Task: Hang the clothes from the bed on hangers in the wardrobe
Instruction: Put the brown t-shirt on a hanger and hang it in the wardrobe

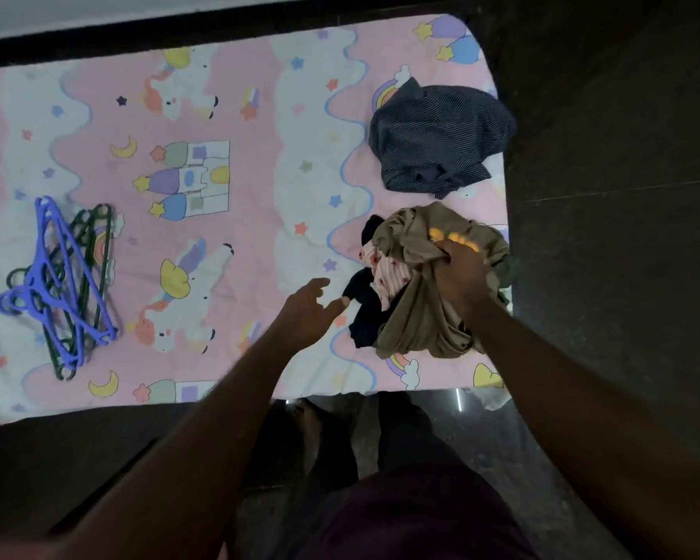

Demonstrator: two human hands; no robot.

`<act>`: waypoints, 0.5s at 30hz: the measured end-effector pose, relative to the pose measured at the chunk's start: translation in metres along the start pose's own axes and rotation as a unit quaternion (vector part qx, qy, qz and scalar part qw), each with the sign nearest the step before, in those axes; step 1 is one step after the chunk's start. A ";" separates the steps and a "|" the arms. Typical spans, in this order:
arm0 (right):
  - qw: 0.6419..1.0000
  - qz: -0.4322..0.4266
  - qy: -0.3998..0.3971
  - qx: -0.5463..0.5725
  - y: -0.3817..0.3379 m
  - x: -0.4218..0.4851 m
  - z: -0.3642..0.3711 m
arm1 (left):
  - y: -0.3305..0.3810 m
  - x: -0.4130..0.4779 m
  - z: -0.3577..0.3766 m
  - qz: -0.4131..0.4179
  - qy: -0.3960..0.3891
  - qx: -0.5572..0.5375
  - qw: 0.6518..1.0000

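Tan cloth is bunching up inside the right hand [461, 276], which is squeezing the tan shirt [417, 317] on top of a small pile near the right end of the bed [219, 115]. The left hand [310, 307] is reaching in beside it with its fingers loose and apart, holding nothing. Its fingertips are just beside a black piece [364, 313] lying under the shirt. A pink stripy piece [382, 272] is peeking out of the pile too. A dark blue stripy top [437, 143] is sitting by itself a bit farther back. The hangers [61, 284], blue ones and dark green ones, are lying in a heap well apart, at the left end of the bed. The wardrobe is not showing.

I think the person is picking out one thing to hang. To do it well, the right hand should be lifting only the tan shirt, slowly, while the left hand is pressing the other clothes down so they are not coming along. Then both hands should be finding the neck hole and shaking the shirt flat, so a hanger is sliding in easily.
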State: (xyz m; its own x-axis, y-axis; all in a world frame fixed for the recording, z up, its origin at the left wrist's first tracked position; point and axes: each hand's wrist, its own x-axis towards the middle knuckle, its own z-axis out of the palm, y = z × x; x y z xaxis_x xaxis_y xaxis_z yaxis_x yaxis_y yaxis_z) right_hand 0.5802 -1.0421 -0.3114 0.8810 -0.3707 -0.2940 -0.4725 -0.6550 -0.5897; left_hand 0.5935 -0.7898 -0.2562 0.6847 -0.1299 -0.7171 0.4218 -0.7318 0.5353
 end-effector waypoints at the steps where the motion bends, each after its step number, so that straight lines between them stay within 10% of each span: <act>1: 0.998 -0.001 0.016 0.065 -0.015 -0.013 -0.008 | 0.013 0.000 0.001 -0.017 -0.008 -0.074 0.997; 6: 0.972 -0.057 -0.050 0.224 -0.072 -0.094 -0.011 | 0.064 0.006 0.011 -0.063 -0.116 -0.318 0.939; 12: 0.940 -0.042 -0.121 0.317 -0.069 -0.106 -0.004 | 0.085 0.005 0.013 -0.008 -0.069 -0.302 0.951; 15: 0.894 0.094 -0.064 0.432 -0.062 -0.087 -0.015 | 0.093 -0.002 -0.004 0.034 -0.049 -0.331 0.942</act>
State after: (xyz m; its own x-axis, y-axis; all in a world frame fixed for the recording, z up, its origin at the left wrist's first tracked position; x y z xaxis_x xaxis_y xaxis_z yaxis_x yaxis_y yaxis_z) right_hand 0.5330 -0.9787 -0.2382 0.8100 -0.3055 -0.5005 -0.4647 0.1859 -0.8657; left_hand 0.6333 -0.8549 -0.2036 0.6791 -0.2451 -0.6919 0.6797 -0.1461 0.7188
